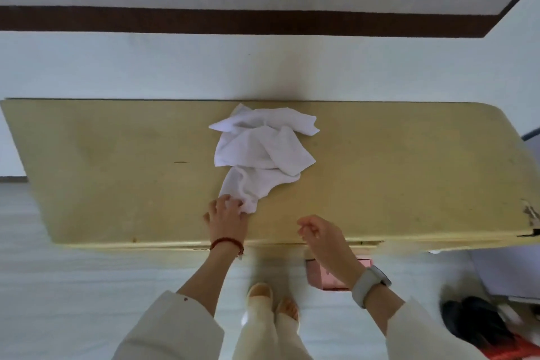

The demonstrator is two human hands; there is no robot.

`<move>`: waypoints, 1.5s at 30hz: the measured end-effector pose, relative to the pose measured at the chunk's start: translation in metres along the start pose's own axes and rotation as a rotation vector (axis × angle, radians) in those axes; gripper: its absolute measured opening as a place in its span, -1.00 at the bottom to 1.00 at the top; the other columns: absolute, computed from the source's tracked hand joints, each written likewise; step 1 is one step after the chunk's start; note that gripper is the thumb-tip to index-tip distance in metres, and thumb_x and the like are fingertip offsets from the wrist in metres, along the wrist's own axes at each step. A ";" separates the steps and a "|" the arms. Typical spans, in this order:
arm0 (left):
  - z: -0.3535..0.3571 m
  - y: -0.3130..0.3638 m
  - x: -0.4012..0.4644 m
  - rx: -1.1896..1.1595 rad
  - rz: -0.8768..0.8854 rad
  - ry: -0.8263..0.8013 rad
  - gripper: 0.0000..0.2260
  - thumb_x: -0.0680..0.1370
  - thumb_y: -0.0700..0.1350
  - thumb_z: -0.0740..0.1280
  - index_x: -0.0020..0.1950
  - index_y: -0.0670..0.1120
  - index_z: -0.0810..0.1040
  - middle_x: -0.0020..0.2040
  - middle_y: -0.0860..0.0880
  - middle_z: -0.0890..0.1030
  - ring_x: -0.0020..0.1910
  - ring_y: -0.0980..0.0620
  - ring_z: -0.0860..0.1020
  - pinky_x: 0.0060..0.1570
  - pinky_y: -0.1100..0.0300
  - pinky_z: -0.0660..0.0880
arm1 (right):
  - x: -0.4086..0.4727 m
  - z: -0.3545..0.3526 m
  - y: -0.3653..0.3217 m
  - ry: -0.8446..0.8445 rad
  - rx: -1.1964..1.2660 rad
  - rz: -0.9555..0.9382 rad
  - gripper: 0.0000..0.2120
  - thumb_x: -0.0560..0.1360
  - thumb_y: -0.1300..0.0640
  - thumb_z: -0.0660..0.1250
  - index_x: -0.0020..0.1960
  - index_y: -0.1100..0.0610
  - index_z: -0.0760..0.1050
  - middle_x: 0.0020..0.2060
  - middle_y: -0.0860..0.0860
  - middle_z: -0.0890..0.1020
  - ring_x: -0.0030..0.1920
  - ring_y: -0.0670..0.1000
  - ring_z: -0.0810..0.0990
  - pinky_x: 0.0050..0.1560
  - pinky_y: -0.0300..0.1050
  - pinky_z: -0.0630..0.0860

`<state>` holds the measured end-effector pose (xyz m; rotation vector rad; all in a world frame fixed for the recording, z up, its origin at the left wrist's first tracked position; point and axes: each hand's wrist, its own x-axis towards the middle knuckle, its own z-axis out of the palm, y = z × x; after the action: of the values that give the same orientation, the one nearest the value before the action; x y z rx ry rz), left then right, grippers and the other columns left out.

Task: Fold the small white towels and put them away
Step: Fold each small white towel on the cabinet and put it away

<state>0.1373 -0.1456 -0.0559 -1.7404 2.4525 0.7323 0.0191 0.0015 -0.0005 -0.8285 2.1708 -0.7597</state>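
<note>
Cream sleeves (163, 327), red bead bracelet (226, 242), white watch (368, 283).

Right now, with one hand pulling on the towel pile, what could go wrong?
1. The left hand grips the nearest towel, whose far part lies under the crumpled pile; pulling may drag the others along.
2. That towel is close to the table's front edge and could slip to the floor.
3. The right hand is empty, so nothing holds the pile.

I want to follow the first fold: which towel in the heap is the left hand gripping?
The nearest towel, trailing from the heap toward the left hand; the other towels lie untouched.
</note>
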 end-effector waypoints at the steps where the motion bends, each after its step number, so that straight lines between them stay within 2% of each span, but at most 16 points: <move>1: -0.003 0.002 0.006 -0.027 0.019 0.021 -0.74 0.53 -0.08 0.19 0.21 -0.04 0.49 0.28 0.01 0.44 0.28 -0.05 0.31 0.18 0.08 0.21 | 0.007 -0.002 -0.001 -0.003 -0.008 -0.008 -0.78 0.54 0.26 0.16 0.12 0.19 0.52 -0.05 0.06 0.64 -0.05 0.04 0.57 0.06 -0.13 0.46; 3: -0.018 0.010 0.009 -0.180 0.077 0.058 -0.80 0.53 -0.16 0.22 0.10 -0.12 0.55 0.04 -0.06 0.58 0.10 -0.10 0.46 0.03 0.13 0.30 | 0.017 -0.004 -0.007 -0.025 -0.015 -0.022 -0.76 0.55 0.23 0.16 0.18 0.15 0.48 -0.01 0.02 0.61 -0.05 -0.02 0.54 0.07 -0.15 0.46; 5: -0.041 0.020 0.008 -0.354 0.158 0.058 -0.86 0.52 -0.23 0.25 0.02 -0.18 0.56 -0.20 -0.07 0.57 -0.12 -0.12 0.53 -0.21 0.25 0.29 | 0.028 -0.003 -0.017 -0.054 -0.005 -0.053 -0.69 0.54 0.19 0.20 0.28 0.10 0.39 0.11 0.00 0.53 0.04 -0.04 0.48 0.13 -0.12 0.45; 8: -0.083 0.039 0.010 -0.471 0.293 0.029 -0.86 0.50 -0.27 0.26 -0.01 -0.20 0.58 -0.26 0.00 0.56 -0.29 0.06 0.48 -0.32 0.43 0.31 | 0.043 -0.001 -0.042 -0.079 0.000 -0.169 -0.51 0.51 0.12 0.28 0.40 0.06 0.23 0.26 -0.03 0.36 0.23 -0.04 0.36 0.21 -0.10 0.39; 11: -0.122 0.059 0.018 -0.562 0.389 -0.064 -0.87 0.50 -0.26 0.27 -0.05 -0.15 0.61 -0.25 0.12 0.55 -0.29 0.25 0.47 -0.25 0.53 0.33 | 0.054 -0.004 -0.068 -0.016 0.087 -0.258 -0.50 0.51 0.09 0.28 0.41 0.05 0.20 0.21 -0.08 0.33 0.20 -0.09 0.35 0.19 -0.15 0.39; 15: -0.161 0.088 0.027 -0.613 0.476 -0.213 -0.88 0.52 -0.23 0.28 -0.06 -0.11 0.61 -0.21 0.08 0.58 -0.29 0.32 0.49 -0.24 0.50 0.37 | 0.062 -0.032 -0.090 0.190 0.173 -0.337 -0.64 0.49 0.04 0.29 0.25 0.06 0.35 0.09 -0.10 0.45 0.07 -0.11 0.46 0.04 -0.23 0.43; 18: -0.179 0.118 0.025 -0.633 0.521 -0.241 -0.91 0.51 -0.20 0.31 -0.12 -0.06 0.60 -0.26 0.10 0.58 -0.29 0.26 0.50 -0.26 0.47 0.40 | 0.062 -0.065 -0.100 0.226 0.188 -0.380 -0.66 0.43 -0.12 0.18 0.11 0.03 0.43 -0.07 -0.18 0.50 -0.04 -0.15 0.51 -0.05 -0.31 0.47; 20: -0.186 0.141 0.023 -0.659 0.547 -0.227 -0.84 0.50 -0.19 0.33 -0.22 0.06 0.58 -0.31 0.19 0.57 -0.30 0.25 0.50 -0.23 0.41 0.41 | 0.059 -0.088 -0.098 0.255 0.135 -0.397 -0.70 0.43 -0.10 0.10 -0.08 0.09 0.46 -0.24 -0.12 0.53 -0.20 -0.09 0.51 -0.18 -0.19 0.48; 22: -0.190 0.166 0.022 -0.672 0.573 -0.210 -0.79 0.49 -0.19 0.34 -0.27 0.11 0.56 -0.35 0.22 0.56 -0.30 0.26 0.50 -0.22 0.37 0.42 | 0.057 -0.111 -0.089 0.278 0.049 -0.374 -0.84 0.48 0.05 0.13 -0.24 0.09 0.36 -0.40 -0.07 0.44 -0.35 -0.01 0.41 -0.29 -0.09 0.38; 24: -0.190 0.192 0.021 -0.641 0.625 -0.176 -0.81 0.48 -0.19 0.34 -0.27 0.06 0.58 -0.37 0.22 0.56 -0.32 0.29 0.49 -0.25 0.41 0.40 | 0.057 -0.139 -0.073 0.292 -0.012 -0.320 -0.80 0.50 0.20 0.17 -0.28 0.02 0.31 -0.44 -0.08 0.40 -0.38 0.01 0.36 -0.32 -0.10 0.32; 26: -0.185 0.219 0.019 -0.549 0.679 -0.129 -0.89 0.49 -0.17 0.33 -0.20 -0.02 0.62 -0.29 0.19 0.58 -0.28 0.29 0.50 -0.21 0.46 0.39 | 0.058 -0.173 -0.048 0.330 -0.032 -0.275 -0.82 0.50 0.23 0.18 -0.24 0.04 0.39 -0.41 -0.06 0.46 -0.37 0.02 0.42 -0.31 -0.12 0.33; 29: -0.168 0.258 0.023 -0.279 0.733 -0.036 -0.86 0.52 -0.09 0.30 -0.06 -0.07 0.64 -0.12 0.07 0.63 -0.12 0.15 0.52 -0.01 0.31 0.40 | 0.065 -0.231 -0.011 0.397 -0.100 -0.211 -0.88 0.51 0.19 0.19 -0.07 0.13 0.51 -0.29 0.00 0.57 -0.25 0.07 0.52 -0.25 -0.13 0.38; 32: -0.154 0.297 0.033 -0.076 0.652 0.068 -0.80 0.55 -0.01 0.24 -0.02 -0.04 0.62 -0.02 0.00 0.60 -0.02 0.02 0.52 0.01 0.18 0.40 | 0.076 -0.293 0.023 0.468 -0.225 -0.191 -0.85 0.54 0.16 0.17 0.00 0.13 0.51 -0.19 0.01 0.58 -0.17 0.05 0.51 -0.21 -0.17 0.30; 37: -0.132 0.359 0.032 -0.152 0.543 0.299 -0.84 0.55 -0.08 0.25 -0.02 -0.08 0.61 -0.02 -0.05 0.54 -0.02 -0.04 0.51 -0.02 0.16 0.39 | 0.098 -0.377 0.060 0.666 -0.264 -0.407 -0.86 0.54 0.21 0.24 0.00 0.17 0.57 -0.12 0.02 0.61 -0.05 0.04 0.52 -0.13 -0.23 0.33; 40: -0.116 0.378 0.020 -0.207 0.586 0.440 -0.88 0.52 -0.19 0.29 -0.05 -0.12 0.62 -0.07 -0.06 0.57 -0.06 -0.04 0.52 -0.05 0.16 0.38 | 0.101 -0.405 0.077 0.752 -0.261 -0.528 -0.86 0.50 0.23 0.27 -0.03 0.17 0.60 -0.15 0.03 0.61 -0.10 0.06 0.53 -0.14 -0.25 0.40; 45: -0.069 0.357 -0.007 -0.156 0.684 0.456 -0.85 0.40 -0.24 0.29 -0.14 -0.12 0.65 -0.20 -0.06 0.59 -0.15 -0.05 0.51 -0.12 0.08 0.41 | 0.079 -0.399 0.130 0.664 -0.267 -0.614 -0.75 0.48 0.17 0.16 -0.04 0.20 0.60 -0.13 0.05 0.63 -0.04 -0.05 0.48 -0.05 -0.27 0.40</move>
<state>-0.1663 -0.0753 0.1319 -1.1720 3.4545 0.6140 -0.3703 0.1328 0.1151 -1.6047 2.6555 -1.1875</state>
